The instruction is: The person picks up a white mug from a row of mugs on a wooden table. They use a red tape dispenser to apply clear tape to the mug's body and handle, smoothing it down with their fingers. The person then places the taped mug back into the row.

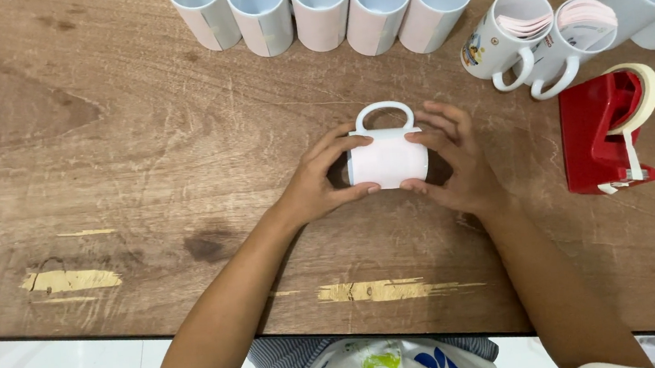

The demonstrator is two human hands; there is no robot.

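White ceramic mug wrapped in pale pink sheet, centre frame, clasped sideways between left hand and right hand; wrap untaped, red tape dispenser untouched right.

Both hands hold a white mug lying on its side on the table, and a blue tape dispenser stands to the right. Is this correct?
Not quite. The head view shows the tape dispenser is red, not blue. The rest holds: left hand and right hand hold the white mug on its side on the table.

Glossy ceramic mug, worn wooden table.
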